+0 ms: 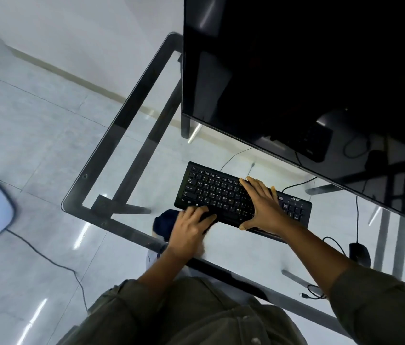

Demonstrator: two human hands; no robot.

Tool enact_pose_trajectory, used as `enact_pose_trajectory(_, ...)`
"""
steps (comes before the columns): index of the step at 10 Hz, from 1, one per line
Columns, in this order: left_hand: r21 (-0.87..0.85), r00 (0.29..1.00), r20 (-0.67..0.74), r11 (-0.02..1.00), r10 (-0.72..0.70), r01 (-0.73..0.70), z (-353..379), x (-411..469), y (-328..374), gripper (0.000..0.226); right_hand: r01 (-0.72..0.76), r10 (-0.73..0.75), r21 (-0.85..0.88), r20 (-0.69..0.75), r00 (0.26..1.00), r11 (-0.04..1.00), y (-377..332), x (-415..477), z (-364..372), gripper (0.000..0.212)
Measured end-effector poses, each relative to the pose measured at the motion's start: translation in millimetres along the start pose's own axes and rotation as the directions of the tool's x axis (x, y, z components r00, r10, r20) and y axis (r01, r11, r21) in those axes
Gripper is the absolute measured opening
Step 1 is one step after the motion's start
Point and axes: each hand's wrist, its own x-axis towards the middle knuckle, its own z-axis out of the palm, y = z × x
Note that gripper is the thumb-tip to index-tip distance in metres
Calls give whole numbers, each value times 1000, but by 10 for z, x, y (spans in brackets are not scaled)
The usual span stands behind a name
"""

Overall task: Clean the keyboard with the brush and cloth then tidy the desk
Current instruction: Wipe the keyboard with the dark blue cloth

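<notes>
Keyboard [217, 192] black, white legends, right hand [261, 205] flat across it

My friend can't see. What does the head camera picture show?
A person's left hand wipes a black keyboard with something dark while the right hand presses it flat. It lies on a glass desk below a dark monitor.

— Where am I working today?
— Looks to me like a home or small office computer corner: I see a glass desk [111, 135] on a dark frame, a big dark monitor [308, 83], a black keyboard [211, 190], a wired mouse [359, 253], and a pale tiled floor [34, 115].
</notes>
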Motion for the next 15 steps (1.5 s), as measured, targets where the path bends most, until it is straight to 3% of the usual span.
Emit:
enact_pose_trajectory(2,21,948,-81,950,-308,310,-445,-215,-605,26,7,-7,-6,-3,1000,1000,28,-1,6,141)
enact_pose_trajectory(3,8,933,-78,936,-350,352,-526,-165,-659,24,13,-13,-17,-5,1000,1000,24,2,14,140)
enact_pose_trajectory(5,-51,929,-67,931,-363,360,-501,-64,-577,24,15,-15,-15,-1,1000,1000,20,19,32,141)
enact_pose_trajectory(7,-75,882,-58,883,-467,463,-454,282,-519,21,18,-17,-38,3,1000,999,22,19,22,140)
enact_pose_trajectory(10,-163,846,24,833,-532,529,-311,1369,-775,19,10,-10,-45,5,1000,999,13,20,13,141)
enact_pose_trajectory(12,-183,875,41,857,-483,482,-432,905,-698,23,12,-12,-26,0,1000,1000,11,12,1,140)
enact_pose_trajectory(15,-120,856,66,847,-513,517,-593,21,-431,26,15,-15,-27,0,1000,1000,19,8,11,141)
